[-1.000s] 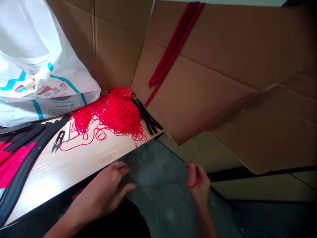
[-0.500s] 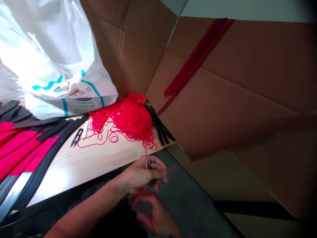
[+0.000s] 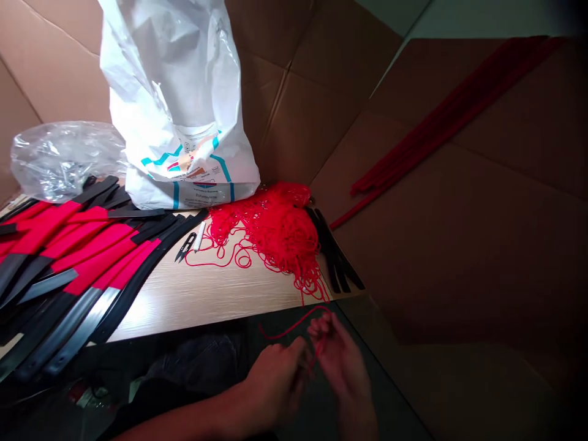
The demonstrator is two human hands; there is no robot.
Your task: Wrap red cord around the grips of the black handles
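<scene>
A thin red cord [image 3: 294, 326] is in both hands, in front of the table edge. My right hand [image 3: 340, 355] is closed with the cord pinched at its fingertips, and a loose end curves away to the left. Lower and to the left, my left hand [image 3: 278, 380] is closed around the cord, its fingers partly hidden and dim. A short stretch of cord runs between the two hands. Beyond them, on the table, lies a tangled heap of red cord [image 3: 294, 229], with strands trailing down over the edge.
Thread snips [image 3: 186, 247] and a white stick [image 3: 199, 236] lie left of the heap. Black strips with red bands [image 3: 98, 248] cover the left side. A white plastic bag [image 3: 193, 159] stands behind. Black strips [image 3: 335, 254] lie right, beside a cardboard wall [image 3: 413, 233].
The view has swung left. My right hand has risen to the right of my left hand, which has moved lower. The cord's loose end now curves leftward.
</scene>
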